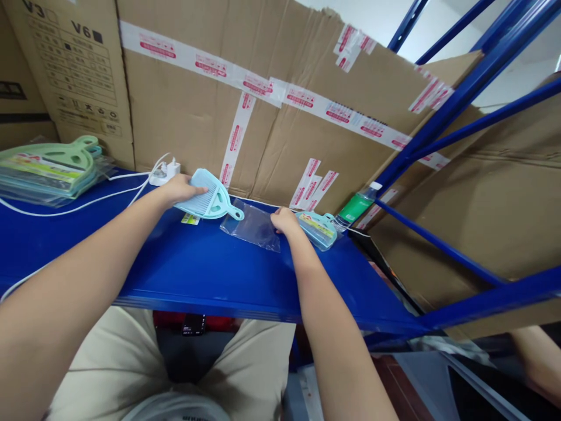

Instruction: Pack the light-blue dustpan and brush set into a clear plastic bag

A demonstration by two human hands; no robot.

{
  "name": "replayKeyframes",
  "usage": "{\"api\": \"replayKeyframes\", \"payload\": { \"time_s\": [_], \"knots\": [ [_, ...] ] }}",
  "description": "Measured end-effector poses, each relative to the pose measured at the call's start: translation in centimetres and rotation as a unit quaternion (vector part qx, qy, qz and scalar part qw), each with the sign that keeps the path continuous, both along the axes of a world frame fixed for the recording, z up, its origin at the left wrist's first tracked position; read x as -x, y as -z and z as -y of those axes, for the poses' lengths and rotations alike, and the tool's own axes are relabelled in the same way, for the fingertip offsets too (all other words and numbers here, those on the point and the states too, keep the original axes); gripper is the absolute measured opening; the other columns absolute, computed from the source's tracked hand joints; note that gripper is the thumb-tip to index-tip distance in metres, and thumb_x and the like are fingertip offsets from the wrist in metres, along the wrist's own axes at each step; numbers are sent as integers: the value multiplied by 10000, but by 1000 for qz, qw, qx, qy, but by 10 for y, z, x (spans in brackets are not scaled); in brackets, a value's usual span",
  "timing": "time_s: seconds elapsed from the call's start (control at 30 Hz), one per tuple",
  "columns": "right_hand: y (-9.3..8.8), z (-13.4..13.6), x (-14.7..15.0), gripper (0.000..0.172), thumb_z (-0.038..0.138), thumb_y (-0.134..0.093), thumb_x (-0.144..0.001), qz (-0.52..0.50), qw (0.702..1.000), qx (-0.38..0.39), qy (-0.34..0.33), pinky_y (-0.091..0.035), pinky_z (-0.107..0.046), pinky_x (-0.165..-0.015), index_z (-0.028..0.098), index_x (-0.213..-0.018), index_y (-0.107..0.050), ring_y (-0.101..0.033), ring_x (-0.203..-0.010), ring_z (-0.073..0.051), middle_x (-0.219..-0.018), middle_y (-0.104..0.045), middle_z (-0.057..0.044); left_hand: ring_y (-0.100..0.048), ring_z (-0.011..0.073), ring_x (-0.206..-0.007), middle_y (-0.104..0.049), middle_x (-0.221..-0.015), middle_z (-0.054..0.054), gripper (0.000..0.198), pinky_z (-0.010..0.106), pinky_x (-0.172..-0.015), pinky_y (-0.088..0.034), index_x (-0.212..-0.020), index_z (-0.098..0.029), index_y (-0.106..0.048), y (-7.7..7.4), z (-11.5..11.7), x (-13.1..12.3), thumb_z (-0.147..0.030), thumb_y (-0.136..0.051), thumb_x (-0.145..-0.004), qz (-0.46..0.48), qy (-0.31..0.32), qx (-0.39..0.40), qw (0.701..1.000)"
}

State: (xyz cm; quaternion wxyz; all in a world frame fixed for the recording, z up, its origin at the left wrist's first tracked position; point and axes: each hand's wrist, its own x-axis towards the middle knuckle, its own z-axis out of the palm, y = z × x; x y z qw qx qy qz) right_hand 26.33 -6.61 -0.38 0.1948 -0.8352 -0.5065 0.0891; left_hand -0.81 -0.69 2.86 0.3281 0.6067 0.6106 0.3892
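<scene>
My left hand [182, 190] grips the left edge of a light blue dustpan [210, 199], which has a small brush fitted in it and its looped handle pointing right. A yellow-green label [190, 219] shows beneath the dustpan's lower edge. Beside the handle, a clear plastic bag [252, 225] lies on the blue shelf [210, 269]. My right hand [284, 220] is closed at the bag's right side, its fingertips partly hidden. Just right of that hand lies a bagged blue dustpan set [319, 229] with a yellow label.
Several bagged dustpans, a green one on top [52, 164], lie at the left. A white power strip [166, 172] with cables and a green-labelled bottle [357, 204] stand along the cardboard wall [263, 134]. Blue metal struts [438, 240] rise at the right. Another person's arm [537, 356] shows lower right.
</scene>
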Motion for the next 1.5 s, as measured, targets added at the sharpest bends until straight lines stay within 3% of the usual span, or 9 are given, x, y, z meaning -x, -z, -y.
{"api": "replayKeyframes", "payload": {
  "time_s": [0.1,0.33,0.47,0.57,0.67,0.97,1.23,1.37,1.5],
  "knots": [
    [1,-2,-4,171,129,-600,-843,-50,997,-45,29,-611,-362,-738,176,-950,-726,-759,-801,-274,-864,-755,-114,-780,288,-943,-807,-952,135,242,346,-830,-616,-954,-174,-790,6,-2,-5,-274,-813,-735,-3,36,29,999],
    [16,-12,-5,267,88,-615,-809,-201,970,-115,71,-589,-266,-551,208,-1047,-636,-645,-649,-145,-872,-681,-26,-786,266,-941,-815,-982,121,292,306,-791,-618,-1009,-170,-789,11,5,-20,-232,-849,-730,20,24,23,999],
    [19,-15,-6,267,166,-616,-823,-160,978,-119,61,-619,-341,-771,204,-1087,-631,-699,-860,-202,-985,-719,-69,-782,247,-963,-810,-1030,120,220,297,-812,-614,-1026,-154,-777,12,10,-27,-192,-781,-810,39,30,26,998],
    [16,-14,-9,254,199,-633,-802,-91,987,-118,59,-553,-381,-981,195,-1055,-654,-699,-1068,-255,-1078,-739,-101,-778,261,-984,-808,-1016,116,245,335,-853,-619,-1052,-160,-778,13,12,-30,-195,-783,-809,38,32,24,998],
    [15,-13,-11,274,205,-626,-798,-93,988,-111,54,-524,-387,-1022,195,-1070,-660,-690,-1124,-270,-1125,-742,-107,-775,270,-996,-807,-1001,111,273,366,-880,-624,-1079,-170,-779,14,11,-31,-202,-778,-808,42,41,29,998],
    [16,-12,-2,234,226,-612,-852,-212,965,-133,81,-590,-335,-788,209,-1086,-614,-675,-941,-197,-1122,-690,-80,-777,292,-981,-805,-1023,131,291,396,-877,-630,-1052,-182,-787,20,6,-31,-222,-804,-764,55,42,32,997],
    [9,-6,13,124,159,-581,-895,-335,931,-129,61,-581,-241,-677,236,-985,-544,-612,-721,-102,-875,-624,13,-763,269,-1015,-803,-1058,128,233,343,-881,-605,-1009,-170,-767,27,2,-32,-220,-782,-782,64,39,30,997],
    [1,-4,10,149,133,-531,-911,-317,937,-130,68,-585,-241,-683,227,-1023,-555,-629,-713,-102,-882,-632,9,-761,274,-1019,-806,-1057,130,210,348,-887,-604,-997,-181,-776,27,1,-32,-239,-767,-795,59,45,28,997],
    [-3,-3,-13,197,146,-556,-891,-152,975,-133,96,-596,-284,-742,205,-1072,-607,-661,-817,-159,-935,-671,-44,-765,274,-1009,-807,-1056,131,215,343,-879,-605,-997,-181,-776,27,0,-31,-240,-774,-789,51,46,32,997]
  ]
}}
